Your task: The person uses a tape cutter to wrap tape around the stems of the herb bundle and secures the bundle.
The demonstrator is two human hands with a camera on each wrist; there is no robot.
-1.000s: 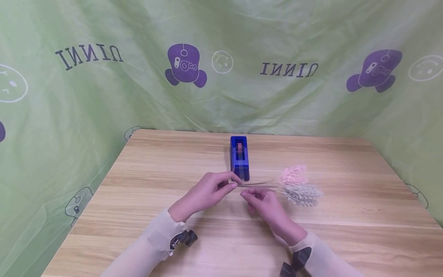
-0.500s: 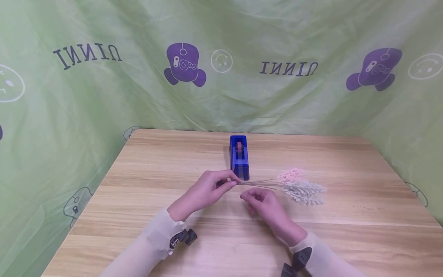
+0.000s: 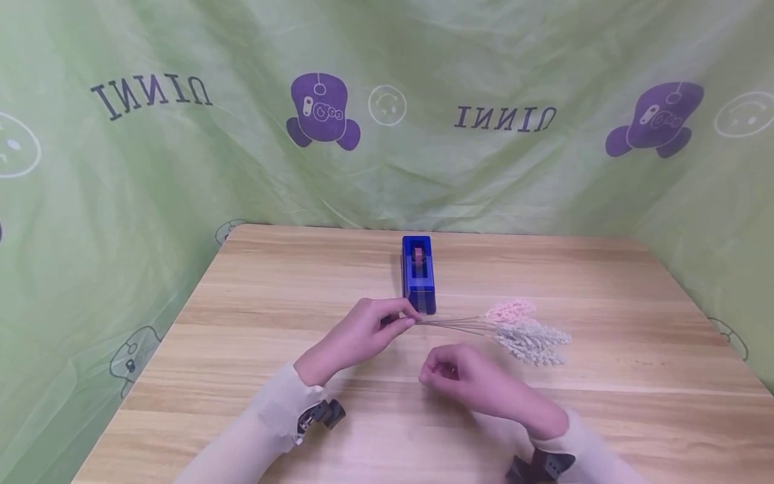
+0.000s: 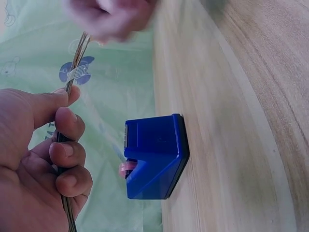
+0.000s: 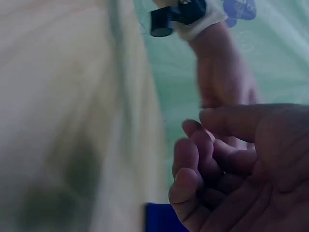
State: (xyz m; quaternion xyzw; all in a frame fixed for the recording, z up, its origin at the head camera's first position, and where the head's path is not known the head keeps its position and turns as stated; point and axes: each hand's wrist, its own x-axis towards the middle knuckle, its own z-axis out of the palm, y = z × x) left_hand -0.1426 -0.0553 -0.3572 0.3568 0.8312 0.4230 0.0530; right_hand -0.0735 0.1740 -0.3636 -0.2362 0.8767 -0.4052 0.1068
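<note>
Thin stems (image 4: 72, 89) of a bunch of dried-looking flowers lie in the curled fingers of my left hand (image 3: 365, 336). A clear strip of tape (image 4: 77, 72) is on the stems just past those fingers in the left wrist view. The pink flower head (image 3: 510, 312) and the grey-white flower heads (image 3: 532, 343) point to the right, over the table. My right hand (image 3: 478, 380) hangs nearer the front, apart from the stems, with loosely bent fingers. Nothing shows between its thumb and fingers in the right wrist view.
A blue tape dispenser (image 3: 418, 272) with a pinkish roll core stands on the wooden table (image 3: 290, 269), just beyond my left fingertips. Green printed cloth (image 3: 387, 175) hangs behind the table and at its sides.
My right hand has drawn away from the stems, down toward the front edge. The left hand stays almost still on the stems; the flower heads have sunk slightly and spread a little.
</note>
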